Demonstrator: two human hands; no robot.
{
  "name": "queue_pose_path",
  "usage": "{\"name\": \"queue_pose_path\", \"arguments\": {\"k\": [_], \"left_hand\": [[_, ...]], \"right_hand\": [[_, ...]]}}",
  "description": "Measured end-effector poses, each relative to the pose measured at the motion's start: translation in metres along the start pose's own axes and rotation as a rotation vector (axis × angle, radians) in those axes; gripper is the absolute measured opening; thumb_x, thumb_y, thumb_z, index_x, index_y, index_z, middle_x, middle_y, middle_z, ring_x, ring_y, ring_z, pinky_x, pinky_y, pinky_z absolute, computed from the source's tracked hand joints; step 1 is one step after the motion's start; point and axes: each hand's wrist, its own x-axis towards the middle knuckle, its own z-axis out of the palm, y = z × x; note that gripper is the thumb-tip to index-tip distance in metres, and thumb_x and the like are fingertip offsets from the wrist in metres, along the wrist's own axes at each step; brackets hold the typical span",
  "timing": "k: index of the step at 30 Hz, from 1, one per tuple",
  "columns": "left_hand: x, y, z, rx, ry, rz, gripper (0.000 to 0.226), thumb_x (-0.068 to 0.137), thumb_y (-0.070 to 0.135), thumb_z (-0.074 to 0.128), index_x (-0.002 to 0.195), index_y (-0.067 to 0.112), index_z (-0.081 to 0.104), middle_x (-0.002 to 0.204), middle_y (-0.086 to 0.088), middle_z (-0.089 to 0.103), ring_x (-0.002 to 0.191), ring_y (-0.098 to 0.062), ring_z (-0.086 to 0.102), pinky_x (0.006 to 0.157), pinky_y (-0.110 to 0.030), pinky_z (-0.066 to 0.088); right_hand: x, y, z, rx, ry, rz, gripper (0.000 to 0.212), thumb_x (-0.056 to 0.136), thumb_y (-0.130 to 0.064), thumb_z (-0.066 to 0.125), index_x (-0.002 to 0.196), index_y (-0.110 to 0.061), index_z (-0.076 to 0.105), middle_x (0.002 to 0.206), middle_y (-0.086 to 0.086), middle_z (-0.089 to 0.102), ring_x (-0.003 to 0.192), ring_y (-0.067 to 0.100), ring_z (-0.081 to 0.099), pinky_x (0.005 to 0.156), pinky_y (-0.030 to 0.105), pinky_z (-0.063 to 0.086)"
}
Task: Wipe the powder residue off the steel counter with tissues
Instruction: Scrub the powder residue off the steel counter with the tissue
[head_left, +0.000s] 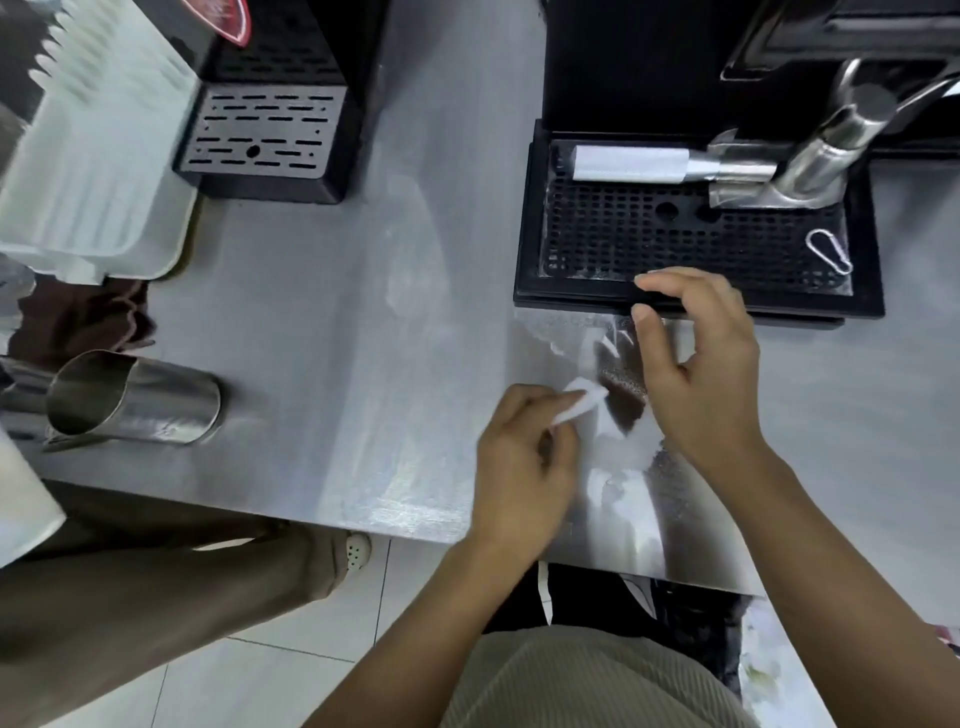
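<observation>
Pinching a small folded white paper tissue (582, 402) between thumb and fingertips, your left grip (519, 467) sits over the near right part of the brushed steel bench (337, 338).

– And your right grip (701, 374) is just to the right of it, with the fingers loosely curled, thumb and forefinger apart, and nothing held.

– The tissue's free end points right, at the patch of dark brown powder residue (626, 384). Whether paper touches powder, I cannot tell.

– That patch lies partly under your right grip, just on the near side of the black drip tray with a grid top (675, 239). Pale smears run over the steel to its left and toward the near edge.

– Along the tray's far side lies a steel tool with a white handle (628, 163). A silver carabiner clip (829, 251) lies at its right end.

– To the far left you have a black machine base with a slotted steel plate (270, 135), and a white plastic tray (88, 156) at the left edge.

– A steel pitcher (135, 400) sits at the near left of the bench, with a brown cloth (83, 322) just beyond it.

– Another person's leg in brown trousers (156, 587) is beside the bench's near edge, on the left.
</observation>
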Motion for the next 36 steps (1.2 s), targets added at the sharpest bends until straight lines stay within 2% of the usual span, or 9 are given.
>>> {"name": "queue_pose_path", "arguments": {"k": [5, 7, 11, 17, 20, 23, 27, 32, 36], "left_hand": [[0.023, -0.008, -0.026, -0.403, -0.002, -0.404, 0.008, 0.089, 0.009, 0.061, 0.093, 0.012, 0.068, 0.079, -0.004, 0.069, 0.066, -0.015, 0.063, 0.065, -0.025, 0.051], [0.028, -0.007, -0.035, -0.467, -0.006, -0.448, 0.007, 0.090, 0.005, 0.061, 0.093, 0.003, 0.067, 0.068, -0.001, 0.066, 0.057, -0.010, 0.059, 0.058, -0.017, 0.047], [0.044, -0.010, -0.056, -0.368, 0.018, -0.441, 0.010, 0.090, 0.005, 0.062, 0.081, 0.007, 0.066, 0.062, -0.009, 0.054, 0.053, -0.012, 0.047, 0.047, -0.013, 0.039], [0.123, -0.062, -0.099, 0.051, 0.177, -0.245, 0.008, 0.083, 0.013, 0.065, 0.079, 0.020, 0.063, 0.068, 0.006, 0.062, 0.063, -0.008, 0.055, 0.066, -0.032, 0.051], [0.177, -0.078, -0.123, 0.138, 0.227, -0.208, 0.005, 0.081, 0.016, 0.060, 0.082, 0.019, 0.064, 0.072, 0.001, 0.062, 0.065, -0.014, 0.054, 0.066, -0.038, 0.052], [0.216, -0.086, -0.140, 0.208, 0.216, -0.177, 0.014, 0.083, 0.013, 0.056, 0.088, 0.014, 0.069, 0.077, -0.001, 0.062, 0.070, -0.014, 0.053, 0.062, -0.028, 0.044], [0.226, -0.095, -0.136, 0.406, 0.154, -0.031, 0.018, 0.087, 0.013, 0.056, 0.092, 0.008, 0.072, 0.087, -0.010, 0.069, 0.074, -0.020, 0.057, 0.062, -0.015, 0.033], [0.173, -0.085, -0.103, 0.331, 0.121, 0.170, 0.025, 0.080, -0.005, 0.055, 0.094, 0.005, 0.072, 0.093, -0.008, 0.064, 0.088, -0.017, 0.057, 0.080, -0.003, 0.033], [0.109, -0.063, -0.068, 0.203, -0.100, 0.252, 0.026, 0.083, -0.001, 0.050, 0.096, 0.007, 0.071, 0.094, -0.010, 0.063, 0.088, -0.022, 0.060, 0.085, -0.030, 0.048]], "right_hand": [[0.007, -0.006, 0.002, 0.010, 0.022, 0.059, 0.021, 0.096, -0.010, 0.056, 0.115, -0.012, 0.065, 0.115, -0.002, 0.060, 0.112, 0.019, 0.053, 0.103, 0.035, 0.041], [0.007, -0.011, 0.003, 0.020, 0.014, 0.067, 0.021, 0.096, -0.008, 0.056, 0.114, -0.012, 0.065, 0.114, 0.000, 0.062, 0.111, 0.018, 0.053, 0.099, 0.019, 0.038], [0.011, -0.020, 0.012, 0.003, -0.029, 0.051, 0.022, 0.095, -0.008, 0.057, 0.114, -0.015, 0.065, 0.115, -0.008, 0.058, 0.113, 0.015, 0.051, 0.103, 0.035, 0.039], [0.017, -0.025, 0.041, 0.060, -0.089, 0.029, 0.026, 0.093, 0.001, 0.056, 0.115, -0.007, 0.065, 0.115, -0.003, 0.056, 0.113, 0.020, 0.056, 0.102, 0.016, 0.037], [0.013, -0.031, 0.055, 0.081, -0.086, 0.044, 0.025, 0.093, 0.001, 0.057, 0.114, -0.007, 0.066, 0.115, -0.006, 0.056, 0.112, 0.017, 0.056, 0.102, 0.027, 0.044], [0.010, -0.031, 0.062, 0.068, -0.059, 0.046, 0.024, 0.092, 0.002, 0.058, 0.113, -0.007, 0.067, 0.114, -0.005, 0.057, 0.112, 0.020, 0.057, 0.100, 0.037, 0.046], [0.009, -0.033, 0.063, 0.026, -0.034, 0.075, 0.025, 0.092, 0.003, 0.059, 0.113, -0.008, 0.067, 0.113, -0.004, 0.057, 0.111, 0.017, 0.057, 0.101, 0.021, 0.040], [0.010, -0.039, 0.065, 0.039, 0.006, 0.118, 0.025, 0.093, 0.002, 0.059, 0.114, -0.008, 0.067, 0.113, -0.001, 0.060, 0.109, 0.005, 0.054, 0.099, 0.011, 0.036], [0.011, -0.041, 0.065, 0.048, 0.021, 0.130, 0.025, 0.092, 0.003, 0.058, 0.113, -0.008, 0.067, 0.113, 0.003, 0.062, 0.107, -0.001, 0.054, 0.097, 0.009, 0.036]]}}
